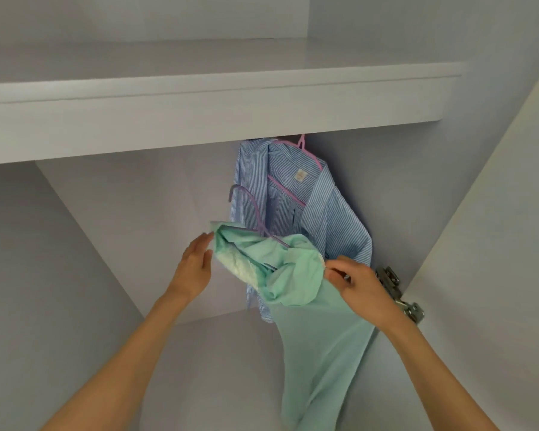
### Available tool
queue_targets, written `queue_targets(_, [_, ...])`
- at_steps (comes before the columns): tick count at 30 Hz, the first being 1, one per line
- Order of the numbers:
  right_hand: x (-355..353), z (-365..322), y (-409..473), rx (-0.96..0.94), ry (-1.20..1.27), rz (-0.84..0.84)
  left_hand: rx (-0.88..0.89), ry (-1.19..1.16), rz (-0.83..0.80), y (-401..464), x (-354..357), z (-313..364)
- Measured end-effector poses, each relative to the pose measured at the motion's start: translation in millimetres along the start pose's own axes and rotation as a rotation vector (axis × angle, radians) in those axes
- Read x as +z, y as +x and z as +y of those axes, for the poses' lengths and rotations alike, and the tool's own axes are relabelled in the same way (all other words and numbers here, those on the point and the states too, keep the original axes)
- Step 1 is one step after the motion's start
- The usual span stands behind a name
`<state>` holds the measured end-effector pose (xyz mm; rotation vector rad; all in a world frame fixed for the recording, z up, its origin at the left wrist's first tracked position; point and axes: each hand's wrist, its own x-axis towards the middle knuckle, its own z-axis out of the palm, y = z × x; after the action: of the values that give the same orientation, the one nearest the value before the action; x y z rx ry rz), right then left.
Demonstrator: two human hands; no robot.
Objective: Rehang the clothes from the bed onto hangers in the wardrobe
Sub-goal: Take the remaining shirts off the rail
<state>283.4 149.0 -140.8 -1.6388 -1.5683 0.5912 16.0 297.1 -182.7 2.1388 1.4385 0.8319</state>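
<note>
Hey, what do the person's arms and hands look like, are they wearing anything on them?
Both forearms are bare as far as the frame shows. The left hand and right hand show no gloves, rings, watch or bracelets. No sleeves are in view.

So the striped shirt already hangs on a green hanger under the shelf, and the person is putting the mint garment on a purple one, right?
Not quite. In the head view the striped shirt hangs under the shelf on a pink hanger, not a green one. The rest holds: both hands are working the mint garment onto the purple hanger.
</note>
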Motion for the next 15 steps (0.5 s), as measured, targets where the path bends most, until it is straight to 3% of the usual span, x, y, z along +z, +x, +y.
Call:
queue_targets(3, [-4, -18, 0, -0.015, 0.120, -0.066, 0.022, 0.017, 0.046, -2, -21, -21])
queue_targets(7, [-1, -34, 2, -0.028, 0.240, -0.169, 0.074, 0.068, 0.254, -18, -49, -29])
queue_targets(10, [9, -46, 9, -0.029, 0.260, -0.256, 0.127, 0.132, 0.287, -30, -73, -34])
queue_targets(15, [32, -56, 25, 0.213, 0.371, -0.354, 0.087, 0.230, 0.413, -69, -103, -53])
